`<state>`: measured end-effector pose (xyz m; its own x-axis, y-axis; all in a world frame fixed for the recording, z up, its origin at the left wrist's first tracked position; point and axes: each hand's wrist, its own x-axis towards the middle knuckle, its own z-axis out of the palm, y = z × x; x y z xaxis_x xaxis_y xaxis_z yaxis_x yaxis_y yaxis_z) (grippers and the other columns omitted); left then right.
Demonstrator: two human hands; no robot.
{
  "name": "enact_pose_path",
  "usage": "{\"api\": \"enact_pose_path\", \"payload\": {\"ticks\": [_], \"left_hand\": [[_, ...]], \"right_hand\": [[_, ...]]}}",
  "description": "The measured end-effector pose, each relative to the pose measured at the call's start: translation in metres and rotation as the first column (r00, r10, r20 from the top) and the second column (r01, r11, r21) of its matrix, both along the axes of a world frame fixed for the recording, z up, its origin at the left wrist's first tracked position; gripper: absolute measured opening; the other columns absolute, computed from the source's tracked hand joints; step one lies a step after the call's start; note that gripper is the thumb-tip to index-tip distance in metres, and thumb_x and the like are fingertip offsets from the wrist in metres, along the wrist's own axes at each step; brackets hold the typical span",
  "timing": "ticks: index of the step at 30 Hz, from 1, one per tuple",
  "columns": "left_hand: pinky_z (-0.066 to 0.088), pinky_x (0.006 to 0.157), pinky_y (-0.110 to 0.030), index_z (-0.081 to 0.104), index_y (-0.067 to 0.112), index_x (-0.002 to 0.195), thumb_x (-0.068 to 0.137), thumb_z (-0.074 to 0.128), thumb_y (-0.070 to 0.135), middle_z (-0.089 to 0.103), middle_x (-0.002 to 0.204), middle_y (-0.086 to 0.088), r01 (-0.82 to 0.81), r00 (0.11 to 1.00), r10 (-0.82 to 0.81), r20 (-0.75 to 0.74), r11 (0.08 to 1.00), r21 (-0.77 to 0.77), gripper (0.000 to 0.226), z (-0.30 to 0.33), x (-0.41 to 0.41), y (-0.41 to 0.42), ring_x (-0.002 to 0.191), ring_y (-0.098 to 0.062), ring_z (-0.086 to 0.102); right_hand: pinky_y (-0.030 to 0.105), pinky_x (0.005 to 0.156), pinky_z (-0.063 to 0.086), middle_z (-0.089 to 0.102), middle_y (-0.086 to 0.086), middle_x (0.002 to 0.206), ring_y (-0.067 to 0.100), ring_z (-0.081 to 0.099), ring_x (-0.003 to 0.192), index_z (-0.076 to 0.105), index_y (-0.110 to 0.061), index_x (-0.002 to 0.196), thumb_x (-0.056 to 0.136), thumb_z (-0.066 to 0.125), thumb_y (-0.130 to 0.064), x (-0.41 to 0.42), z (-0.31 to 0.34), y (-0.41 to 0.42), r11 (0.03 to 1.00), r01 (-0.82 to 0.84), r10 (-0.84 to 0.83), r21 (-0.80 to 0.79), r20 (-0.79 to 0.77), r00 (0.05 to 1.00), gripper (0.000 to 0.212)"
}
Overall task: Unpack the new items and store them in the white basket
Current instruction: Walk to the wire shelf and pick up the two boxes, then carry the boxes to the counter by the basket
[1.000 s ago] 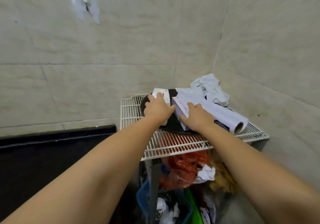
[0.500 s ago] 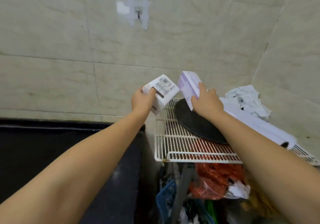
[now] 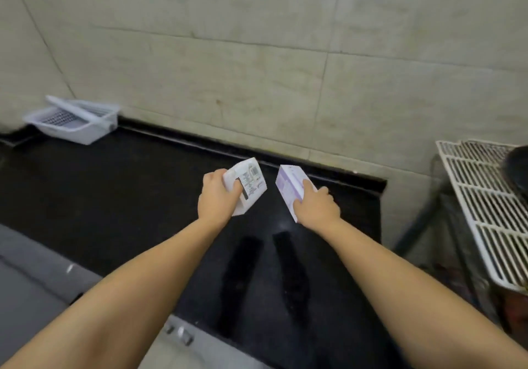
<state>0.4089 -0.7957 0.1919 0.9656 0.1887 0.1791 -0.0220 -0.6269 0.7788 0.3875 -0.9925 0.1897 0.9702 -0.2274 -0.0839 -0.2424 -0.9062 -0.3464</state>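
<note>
My left hand [image 3: 216, 198] grips a white box with a printed label [image 3: 249, 182]. A white and purple box [image 3: 291, 188] is held in my right hand [image 3: 315, 208]. Both boxes hang side by side, a little apart, above the black countertop [image 3: 114, 197]. The white basket [image 3: 74, 121] stands far to the left at the back of the counter, against the wall, with a long white piece lying across its rim.
A white wire rack [image 3: 485, 205] stands at the right edge with a dark round thing [image 3: 517, 165] on it. A tiled wall runs behind the counter. Grey cabinet fronts [image 3: 34, 291] lie below the counter's front edge at lower left.
Both hands lifted the two boxes off the wire rack and carried them left over the black counter. The view swung left, bringing the white basket into sight.
</note>
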Motion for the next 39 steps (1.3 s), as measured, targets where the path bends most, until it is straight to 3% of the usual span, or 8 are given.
{"api": "enact_pose_path", "payload": {"ticks": [5, 10, 14, 19, 25, 31, 34, 39], "left_hand": [[0.051, 0.073, -0.040, 0.047, 0.018, 0.123, 0.086, 0.056, 0.032, 0.042, 0.134, -0.003, 0.055, 0.998, -0.048, -0.033, 0.963, 0.265, 0.040, -0.077, -0.023, 0.048, 0.105, -0.029, 0.055], [0.050, 0.081, -0.044, 0.039, 0.017, 0.132, 0.083, 0.061, 0.024, 0.028, 0.148, -0.005, 0.185, 0.980, -0.145, -0.133, 0.913, 0.364, 0.054, -0.129, -0.053, 0.070, 0.125, -0.032, 0.036], [0.026, 0.109, -0.050, 0.049, 0.013, 0.124, 0.080, 0.064, 0.032, 0.037, 0.144, -0.012, 0.114, 0.993, -0.090, -0.071, 0.867, 0.486, 0.050, -0.122, -0.048, 0.060, 0.129, -0.032, 0.038], [0.032, 0.105, -0.046, 0.053, 0.009, 0.124, 0.085, 0.060, 0.028, 0.052, 0.132, -0.011, 0.194, 0.963, -0.254, 0.085, 0.880, 0.433, 0.044, -0.060, -0.009, -0.005, 0.123, -0.029, 0.046], [0.046, 0.087, -0.043, 0.059, 0.006, 0.114, 0.089, 0.056, 0.020, 0.060, 0.114, -0.014, 0.509, 0.738, -0.624, 0.256, 0.765, 0.395, 0.029, 0.024, -0.007, -0.170, 0.106, -0.033, 0.056], [0.047, 0.088, -0.040, 0.060, 0.008, 0.111, 0.091, 0.050, 0.020, 0.061, 0.109, -0.012, 0.740, 0.434, -0.814, 0.386, 0.566, 0.364, 0.025, 0.093, -0.083, -0.368, 0.102, -0.026, 0.057], [0.048, 0.086, -0.043, 0.060, 0.014, 0.110, 0.091, 0.046, 0.026, 0.060, 0.109, -0.008, 0.751, 0.373, -0.881, 0.291, 0.471, 0.462, 0.026, 0.105, -0.119, -0.444, 0.101, -0.024, 0.056], [0.044, 0.084, -0.043, 0.057, 0.013, 0.107, 0.092, 0.042, 0.032, 0.052, 0.111, -0.012, 0.779, 0.420, -0.896, -0.144, 0.275, 0.564, 0.028, 0.091, -0.147, -0.523, 0.103, -0.030, 0.050]], "right_hand": [[0.038, 0.079, 0.045, 0.034, 0.019, 0.133, 0.033, 0.043, 0.111, 0.009, -0.033, 0.146, 0.092, 0.043, -0.033, -0.015, -0.086, 0.049, 0.995, -0.061, 0.051, -0.080, -0.118, 0.992, 0.063], [0.034, 0.071, 0.047, 0.030, 0.014, 0.135, 0.027, 0.043, 0.109, -0.002, -0.037, 0.147, 0.093, 0.043, -0.039, -0.041, -0.129, 0.051, 0.974, -0.092, 0.060, -0.206, -0.153, 0.986, 0.070], [0.041, 0.083, 0.046, 0.019, 0.013, 0.149, 0.031, 0.036, 0.125, 0.005, -0.034, 0.147, 0.094, 0.033, -0.048, -0.033, -0.113, 0.034, 0.984, -0.120, 0.097, -0.134, -0.167, 0.981, 0.062], [0.045, 0.092, 0.044, 0.021, 0.012, 0.152, 0.033, 0.033, 0.132, 0.015, -0.025, 0.147, 0.096, 0.032, -0.046, -0.024, -0.040, -0.016, 0.994, -0.013, 0.013, -0.108, 0.004, 1.000, 0.058], [0.043, 0.084, 0.046, 0.051, 0.017, 0.126, 0.037, 0.051, 0.112, 0.048, -0.010, 0.123, 0.096, 0.037, -0.033, -0.063, 0.064, -0.140, 0.972, 0.160, -0.108, -0.170, 0.278, 0.954, 0.038], [0.042, 0.081, 0.047, 0.053, 0.014, 0.124, 0.034, 0.051, 0.111, 0.050, -0.013, 0.126, 0.093, 0.042, -0.025, -0.156, 0.126, -0.308, 0.864, 0.435, -0.309, -0.255, 0.413, 0.857, 0.036], [0.044, 0.087, 0.043, 0.051, 0.013, 0.127, 0.032, 0.047, 0.115, 0.045, -0.015, 0.127, 0.090, 0.048, -0.027, -0.192, 0.129, -0.369, 0.781, 0.497, -0.369, -0.378, 0.362, 0.856, 0.039], [0.058, 0.110, 0.018, 0.027, 0.012, 0.147, 0.031, 0.024, 0.136, 0.019, -0.025, 0.143, 0.085, 0.055, -0.046, -0.216, 0.105, -0.430, 0.706, 0.408, -0.395, -0.579, 0.156, 0.905, 0.072]]}}
